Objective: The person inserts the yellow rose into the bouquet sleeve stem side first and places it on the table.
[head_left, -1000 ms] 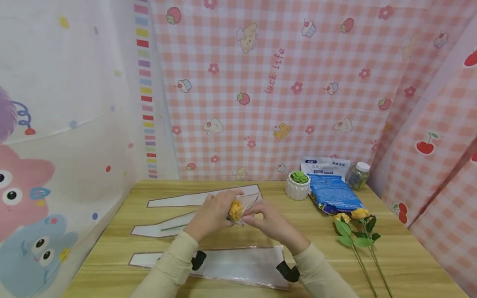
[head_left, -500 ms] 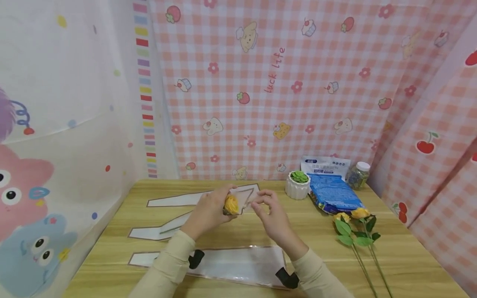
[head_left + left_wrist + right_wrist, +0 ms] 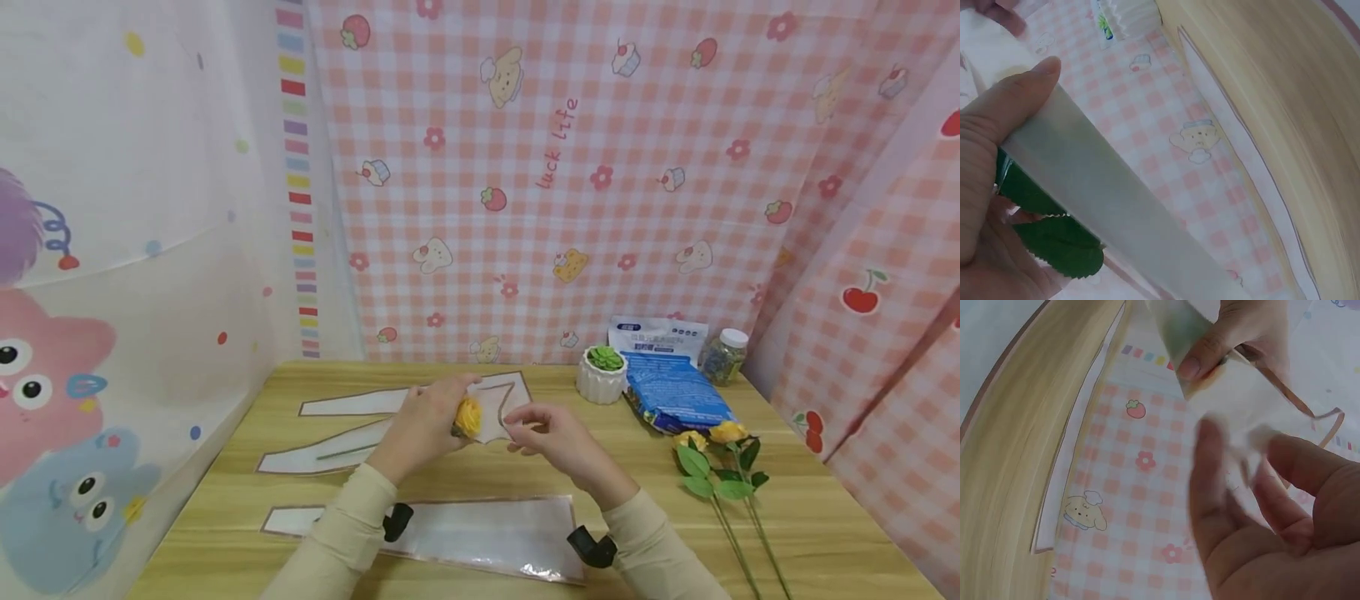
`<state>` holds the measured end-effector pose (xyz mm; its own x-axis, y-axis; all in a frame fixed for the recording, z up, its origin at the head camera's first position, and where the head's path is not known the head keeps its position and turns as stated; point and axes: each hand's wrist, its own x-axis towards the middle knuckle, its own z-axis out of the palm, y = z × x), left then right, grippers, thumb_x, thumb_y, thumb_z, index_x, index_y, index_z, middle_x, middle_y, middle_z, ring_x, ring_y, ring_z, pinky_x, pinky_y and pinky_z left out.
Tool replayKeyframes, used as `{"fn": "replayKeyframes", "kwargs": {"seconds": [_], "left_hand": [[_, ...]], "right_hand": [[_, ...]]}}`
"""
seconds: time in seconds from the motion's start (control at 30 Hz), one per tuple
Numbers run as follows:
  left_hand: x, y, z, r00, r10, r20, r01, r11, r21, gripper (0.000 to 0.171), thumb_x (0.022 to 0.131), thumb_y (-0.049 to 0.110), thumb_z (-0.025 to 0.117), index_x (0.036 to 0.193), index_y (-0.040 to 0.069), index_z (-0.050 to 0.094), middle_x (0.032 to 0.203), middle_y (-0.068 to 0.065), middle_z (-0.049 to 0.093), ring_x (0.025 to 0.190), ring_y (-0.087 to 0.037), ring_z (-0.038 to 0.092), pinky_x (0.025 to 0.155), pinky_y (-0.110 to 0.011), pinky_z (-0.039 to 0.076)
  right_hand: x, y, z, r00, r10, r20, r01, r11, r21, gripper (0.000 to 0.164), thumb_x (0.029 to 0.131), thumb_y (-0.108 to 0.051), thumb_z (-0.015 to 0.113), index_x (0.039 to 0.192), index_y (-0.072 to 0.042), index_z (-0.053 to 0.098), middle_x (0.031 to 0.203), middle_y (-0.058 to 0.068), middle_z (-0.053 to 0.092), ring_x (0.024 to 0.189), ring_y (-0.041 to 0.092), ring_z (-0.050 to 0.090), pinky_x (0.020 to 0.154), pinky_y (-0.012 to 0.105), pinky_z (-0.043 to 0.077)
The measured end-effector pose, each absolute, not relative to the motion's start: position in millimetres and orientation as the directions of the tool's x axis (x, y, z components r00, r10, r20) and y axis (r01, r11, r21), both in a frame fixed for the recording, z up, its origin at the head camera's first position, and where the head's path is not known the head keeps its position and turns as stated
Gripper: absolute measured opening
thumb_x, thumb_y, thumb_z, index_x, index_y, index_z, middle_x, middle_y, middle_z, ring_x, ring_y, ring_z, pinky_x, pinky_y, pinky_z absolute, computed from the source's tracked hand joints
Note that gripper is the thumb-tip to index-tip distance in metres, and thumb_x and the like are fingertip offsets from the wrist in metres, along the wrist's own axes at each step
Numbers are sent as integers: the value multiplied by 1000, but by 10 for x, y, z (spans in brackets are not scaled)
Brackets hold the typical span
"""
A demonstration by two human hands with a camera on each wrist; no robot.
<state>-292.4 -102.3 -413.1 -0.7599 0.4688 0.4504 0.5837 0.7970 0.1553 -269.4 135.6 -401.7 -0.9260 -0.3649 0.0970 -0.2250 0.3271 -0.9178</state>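
A yellow rose [image 3: 469,415] lies in a whitish flower sleeve [image 3: 493,404] with a brown border. Its green stem [image 3: 341,454] shows in the sleeve's narrow end at the left. My left hand [image 3: 426,425] grips the sleeve just below the bloom; in the left wrist view its thumb [image 3: 1038,78] presses on the wrapping, and green leaves [image 3: 1063,247] show beneath. At the sleeve's wide mouth, my right hand [image 3: 558,446] pinches the border with bent fingers, blurred in the right wrist view.
One flat sleeve [image 3: 352,404] lies behind the hands, another [image 3: 487,533] in front. Two yellow roses [image 3: 712,475] with long stems lie at the right. A potted succulent [image 3: 602,379], a blue packet [image 3: 675,392], a white pouch [image 3: 660,333] and a lidded jar [image 3: 724,357] stand at the back right.
My right hand drew back slightly from the sleeve's mouth, then came back to its border. The mouth stands wider, and the rose shows more fully beside my left hand.
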Motion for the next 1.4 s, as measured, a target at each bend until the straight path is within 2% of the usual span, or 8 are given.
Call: {"fn": "replayKeyframes", "kwargs": {"seconds": [0.13, 0.37, 0.6, 0.9, 1.03, 1.13, 1.23, 1.4], "left_hand": [[-2923, -1046, -4139, -759, 475, 446, 586, 796, 150, 98, 67, 30, 97, 148, 19, 44, 135, -6, 62, 120, -25, 59, 91, -53, 46], [-2952, -1099, -4192, -788, 495, 367, 580, 796, 172, 89, 72, 31, 93, 147, 23, 47, 143, -1, 57, 129, -24, 53, 99, -57, 43], [-2949, -1056, -4233, -773, 531, 346, 601, 788, 135, 80, 76, 29, 90, 145, 23, 49, 138, -5, 59, 127, -24, 54, 98, -57, 45], [-2904, -974, -4243, -769, 551, 322, 614, 777, 136, 85, 76, 26, 90, 148, 19, 45, 134, -6, 60, 123, -24, 57, 94, -55, 48], [-2907, -976, -4242, -785, 531, 319, 596, 788, 156, 88, 76, 26, 91, 150, 20, 43, 135, -7, 61, 124, -25, 57, 95, -55, 47], [-2926, -999, -4264, -794, 523, 309, 586, 795, 160, 89, 77, 27, 90, 151, 21, 42, 137, -7, 60, 125, -25, 56, 96, -55, 47], [-2957, -1063, -4326, -816, 508, 277, 563, 807, 179, 88, 79, 29, 89, 152, 22, 41, 141, -6, 58, 129, -25, 54, 100, -57, 45], [-3004, -1260, -4480, -866, 470, 172, 499, 839, 217, 86, 80, 24, 88, 152, 23, 41, 144, -6, 56, 133, -27, 51, 107, -62, 39]], "right_hand": [[-2711, 1362, -4033, -941, -335, 51, -170, 335, -927, 17, 97, -2, 61, 111, 5, 70, 104, 16, 70, 84, 22, 70, 80, 38, 59], [-2749, 1382, -4021, -971, -230, 63, -155, 404, -902, 27, 94, 6, 51, 103, 1, 76, 115, 14, 70, 86, 20, 67, 82, 43, 57], [-2730, 1374, -4047, -925, -381, -19, -65, 207, -976, 44, 111, -25, 41, 129, 10, 61, 153, 26, 42, 138, 42, 40, 92, 50, 55], [-2757, 1384, -4112, -891, -443, -99, -36, 285, -958, 78, 106, -60, 20, 136, -1, 60, 159, 24, 33, 142, 51, 30, 90, 50, 54], [-2754, 1423, -4096, -889, -453, -69, -34, 216, -976, 66, 107, -52, 37, 129, 5, 62, 152, 23, 43, 137, 47, 40, 92, 52, 54], [-2742, 1419, -4079, -903, -425, -63, -33, 216, -976, 41, 107, -28, 53, 121, 8, 66, 134, 18, 58, 120, 31, 53, 92, 50, 56], [-2743, 1414, -4083, -943, -325, -71, -3, 223, -975, 29, 105, -17, 54, 110, 8, 67, 118, 13, 62, 108, 24, 53, 86, 49, 58], [-2795, 1453, -4138, -985, -138, -102, 71, 209, -975, 22, 102, -14, 51, 100, 4, 64, 116, 15, 58, 109, 33, 52, 80, 49, 60]]}}
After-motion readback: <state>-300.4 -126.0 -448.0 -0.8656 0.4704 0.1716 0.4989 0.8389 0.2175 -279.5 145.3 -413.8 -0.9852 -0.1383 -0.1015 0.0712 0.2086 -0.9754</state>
